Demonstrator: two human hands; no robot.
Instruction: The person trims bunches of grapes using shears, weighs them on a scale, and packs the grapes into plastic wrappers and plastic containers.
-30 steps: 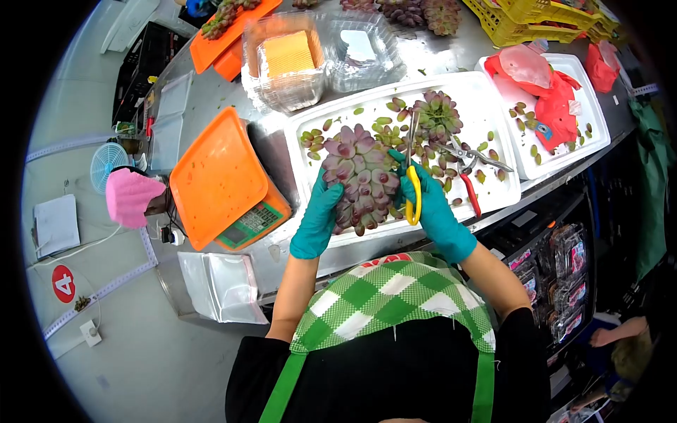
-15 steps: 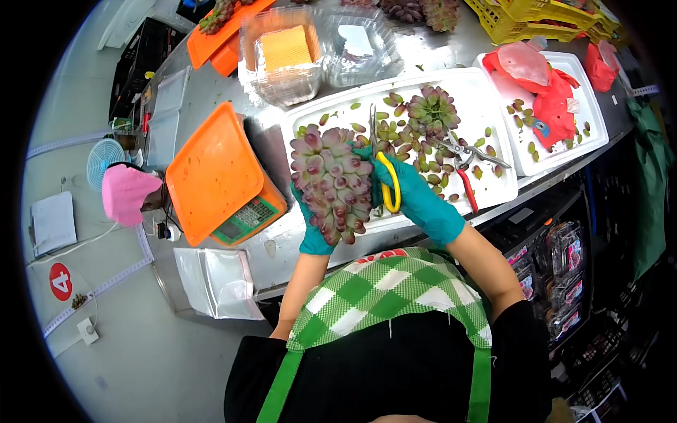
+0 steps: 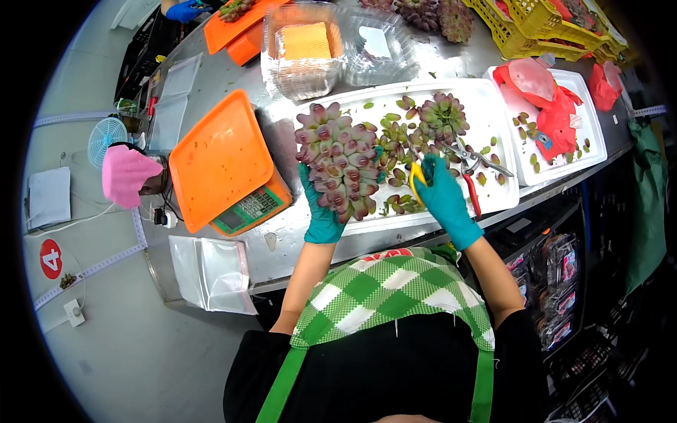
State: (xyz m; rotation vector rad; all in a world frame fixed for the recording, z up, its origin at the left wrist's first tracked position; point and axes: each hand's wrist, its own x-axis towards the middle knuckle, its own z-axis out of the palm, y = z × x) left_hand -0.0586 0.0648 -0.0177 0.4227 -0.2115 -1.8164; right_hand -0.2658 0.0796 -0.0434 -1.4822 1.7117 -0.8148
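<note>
My left hand (image 3: 323, 217), in a teal glove, is closed round a big cluster of purple-green succulent (image 3: 342, 162), held over the left part of a white tray (image 3: 395, 224). In my right hand (image 3: 446, 201), also gloved, are yellow-handled scissors (image 3: 417, 182), to the right of the plant; the blades point up and are partly hidden. Loose leaves are scattered across the tray. A smaller succulent rosette (image 3: 444, 117) lies near its back. Pruning shears (image 3: 471, 166) with a red handle rest beside my right hand.
An orange scale (image 3: 224, 158) stands left of the tray, with plastic bags (image 3: 211, 271) in front. Clear plastic boxes (image 3: 303, 60) are behind. A second white tray (image 3: 596, 134) holds red plastic and leaves. Yellow crates (image 3: 522, 42) stand at back right; another person's gloved hand (image 3: 187, 10) shows top left.
My right hand has moved right with the scissors, away from the succulent cluster. The cluster has shifted slightly right and is held more upright. Another person's gloved hand has appeared at top left.
</note>
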